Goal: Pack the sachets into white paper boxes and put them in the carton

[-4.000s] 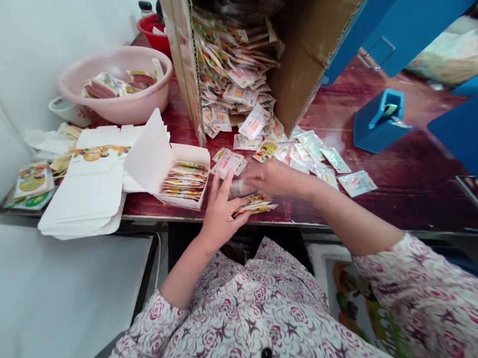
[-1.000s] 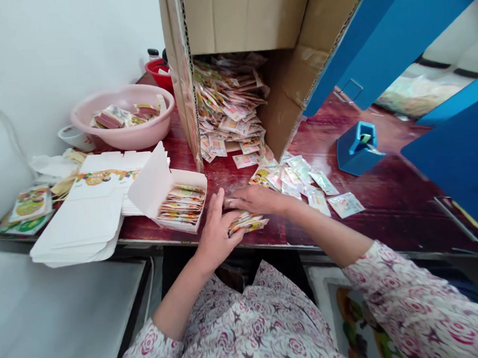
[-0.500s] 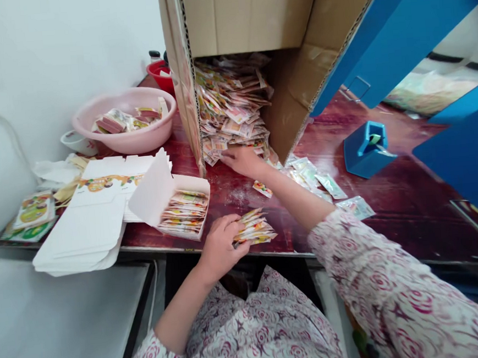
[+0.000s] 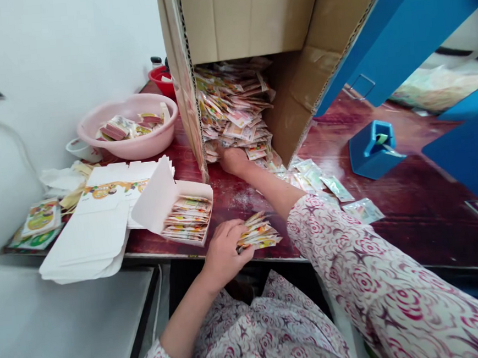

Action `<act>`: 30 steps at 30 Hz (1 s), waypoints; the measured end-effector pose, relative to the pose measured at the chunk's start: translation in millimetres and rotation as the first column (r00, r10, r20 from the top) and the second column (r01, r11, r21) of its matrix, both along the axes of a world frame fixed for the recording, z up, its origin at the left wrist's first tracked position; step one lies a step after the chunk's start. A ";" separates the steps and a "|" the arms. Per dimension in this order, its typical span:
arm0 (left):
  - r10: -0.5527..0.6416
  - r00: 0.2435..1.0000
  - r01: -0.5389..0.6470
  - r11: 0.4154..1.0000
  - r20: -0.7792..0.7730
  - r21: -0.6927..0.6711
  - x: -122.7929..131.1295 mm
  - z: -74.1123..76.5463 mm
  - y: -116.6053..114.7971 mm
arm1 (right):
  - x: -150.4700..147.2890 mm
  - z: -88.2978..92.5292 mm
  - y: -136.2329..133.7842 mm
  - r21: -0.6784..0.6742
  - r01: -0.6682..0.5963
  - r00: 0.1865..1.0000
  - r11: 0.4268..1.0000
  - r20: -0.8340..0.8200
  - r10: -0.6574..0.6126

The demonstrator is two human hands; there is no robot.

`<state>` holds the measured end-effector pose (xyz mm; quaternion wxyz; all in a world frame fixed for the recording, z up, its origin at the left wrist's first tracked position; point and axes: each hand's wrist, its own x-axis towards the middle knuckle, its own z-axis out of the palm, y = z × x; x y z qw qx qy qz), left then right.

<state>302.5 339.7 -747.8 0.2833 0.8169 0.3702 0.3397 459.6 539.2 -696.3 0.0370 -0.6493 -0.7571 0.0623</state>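
Observation:
My left hand (image 4: pixel 227 251) is closed around a bundle of small printed sachets (image 4: pixel 260 231) at the table's front edge. Further in, my right hand (image 4: pixel 234 160) reaches to the foot of a big heap of sachets (image 4: pixel 237 110) inside an upright cardboard box (image 4: pixel 290 95). Its fingertips are hidden against the heap, so I cannot see whether they grip one. Left of my left hand stands a small white carton (image 4: pixel 208 217) with its lid up, holding a row of sachets (image 4: pixel 186 219).
Flat white cartons (image 4: pixel 89 224) are stacked at the left, in front of a pink basin (image 4: pixel 131 149) with packets in it. Loose sachets (image 4: pixel 311 173) lie right of the box. A blue tape dispenser (image 4: pixel 372 155) stands beyond them on the dark red table (image 4: pixel 393 200).
My right hand has pushed slightly left and deeper against the heap, its fingers now mostly hidden. The left hand keeps hold of its sachets. The view has shifted a little.

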 end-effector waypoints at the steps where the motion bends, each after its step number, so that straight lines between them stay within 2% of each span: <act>1: 0.001 1.000 -0.001 1.000 0.010 -0.013 0.1 0.0 -0.1 | 5.9 2.4 -6.0 0.008 -0.007 0.999 1.000 -0.045 0.008; 3: 0.013 0.999 -0.012 0.999 0.029 -0.050 0.3 1.0 -0.5 | 18.9 7.2 -23.8 0.014 -0.026 0.976 1.000 -0.216 0.029; 6: 0.049 0.998 -0.044 0.989 0.031 -0.140 0.8 4.8 -0.8 | 39.5 9.8 -62.6 -0.062 -0.125 0.865 0.990 -0.495 0.079; 9: 0.051 0.999 -0.047 0.981 0.017 -0.189 1.0 8.8 -0.1 | 58.0 4.0 -103.1 -0.164 -0.168 0.767 0.972 -0.641 0.025; 12: 0.010 1.000 -0.007 0.989 0.022 -0.150 0.6 10.5 1.7 | 70.6 -5.5 -133.6 -0.225 -0.208 0.591 0.952 -0.805 -0.061; 14: -0.022 0.999 0.026 0.993 0.037 -0.115 -0.1 9.9 2.8 | 74.0 -9.9 -147.9 -0.242 -0.274 0.501 0.931 -0.862 -0.076; 16: -0.046 0.998 0.050 0.995 0.048 -0.088 -0.9 8.0 3.3 | 72.3 -11.7 -159.1 -0.234 -0.305 0.477 0.923 -0.876 -0.064; 19: -0.026 0.999 0.028 0.999 0.043 -0.033 -1.8 4.4 2.2 | 62.1 -13.0 -172.2 -0.216 -0.221 0.456 0.951 -0.885 -0.095; 21: 0.024 0.999 -0.025 0.999 0.030 0.027 -1.8 3.3 0.5 | 53.1 -16.3 -178.4 -0.218 -0.137 0.404 0.966 -0.903 -0.146; 24: 0.061 0.998 -0.062 0.997 0.005 0.056 -1.1 4.7 -0.7 | 42.3 -24.2 -183.4 -0.226 -0.092 0.330 0.970 -0.926 -0.185; 25: 0.057 0.998 -0.057 0.998 0.005 0.026 -0.8 5.8 -0.2 | 40.1 -26.3 -183.9 -0.224 -0.102 0.332 0.969 -0.926 -0.179; 27: 0.027 1.000 -0.026 0.996 0.015 -0.091 -0.4 8.1 2.2 | 37.8 -27.5 -183.6 -0.206 -0.146 0.392 0.968 -0.910 -0.134; 30: -0.022 0.999 0.027 0.965 0.023 -0.260 -0.3 10.8 7.5 | 38.4 -19.8 -177.6 -0.104 -0.230 0.596 0.968 -0.801 0.056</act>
